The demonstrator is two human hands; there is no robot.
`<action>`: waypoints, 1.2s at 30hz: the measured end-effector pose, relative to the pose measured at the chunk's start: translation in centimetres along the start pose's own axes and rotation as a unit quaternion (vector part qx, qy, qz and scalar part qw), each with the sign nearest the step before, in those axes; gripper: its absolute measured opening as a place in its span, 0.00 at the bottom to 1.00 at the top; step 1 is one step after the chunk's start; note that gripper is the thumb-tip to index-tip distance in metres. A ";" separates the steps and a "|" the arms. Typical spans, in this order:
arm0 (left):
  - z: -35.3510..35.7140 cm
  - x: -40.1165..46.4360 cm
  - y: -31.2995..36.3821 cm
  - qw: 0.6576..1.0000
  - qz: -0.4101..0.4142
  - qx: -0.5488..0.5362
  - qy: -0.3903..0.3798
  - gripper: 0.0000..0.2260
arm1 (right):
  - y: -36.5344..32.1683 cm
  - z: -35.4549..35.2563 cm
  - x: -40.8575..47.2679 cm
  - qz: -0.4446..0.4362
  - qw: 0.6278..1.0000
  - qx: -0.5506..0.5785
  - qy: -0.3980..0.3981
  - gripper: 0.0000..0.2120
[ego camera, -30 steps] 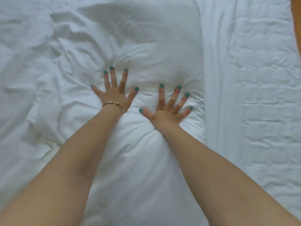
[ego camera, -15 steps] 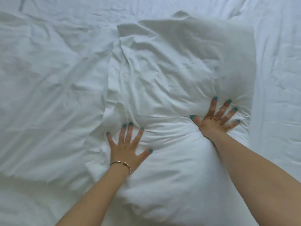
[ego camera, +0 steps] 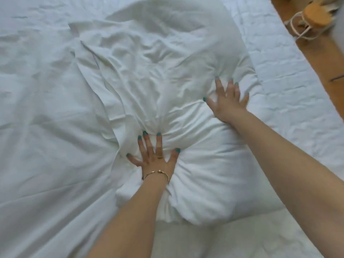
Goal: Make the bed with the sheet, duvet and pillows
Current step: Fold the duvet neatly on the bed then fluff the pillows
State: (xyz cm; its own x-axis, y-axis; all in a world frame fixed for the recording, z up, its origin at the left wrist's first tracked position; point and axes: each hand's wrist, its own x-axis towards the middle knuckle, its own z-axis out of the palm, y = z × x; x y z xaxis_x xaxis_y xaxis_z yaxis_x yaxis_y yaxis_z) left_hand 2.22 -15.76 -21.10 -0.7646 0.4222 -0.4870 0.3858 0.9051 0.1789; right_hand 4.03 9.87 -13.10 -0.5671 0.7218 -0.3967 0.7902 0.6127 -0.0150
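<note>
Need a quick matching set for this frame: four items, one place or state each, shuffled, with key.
Things:
1. left hand
2. right hand
3. thin gold wrist bangle
4. plump white pillow

Places or states:
A. blurred, fingers spread on the pillow's right side
B. lying creased on the white bed sheet
C. fingers spread, pressing the pillow's left edge
D. worn on the left wrist

Pairs: 1-C, 2-A, 3-D, 4-B
</note>
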 end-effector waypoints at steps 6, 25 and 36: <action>-2.5 -4.2 -3.4 0.991 0.113 0.074 -0.004 0.32 | -1.8 8.7 -16.8 -0.125 0.988 -0.015 0.087 0.33; -4.1 -20.1 -12.3 0.866 -0.210 -0.440 0.111 0.01 | -3.0 8.8 -25.9 -0.216 0.964 0.068 -0.136 0.23; -6.2 -16.5 -9.5 0.849 -0.310 -0.421 0.075 0.25 | -2.0 7.3 -24.3 -0.269 0.959 0.011 -0.085 0.22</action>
State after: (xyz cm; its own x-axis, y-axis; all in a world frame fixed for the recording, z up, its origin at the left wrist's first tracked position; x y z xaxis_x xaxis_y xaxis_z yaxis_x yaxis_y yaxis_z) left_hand 7.99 -30.95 -9.49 -0.7672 -0.2048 -0.6078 -0.5727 0.6455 0.5053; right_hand 17.92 -11.26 -10.13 -0.8502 0.2391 -0.4691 0.3995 0.8733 -0.2788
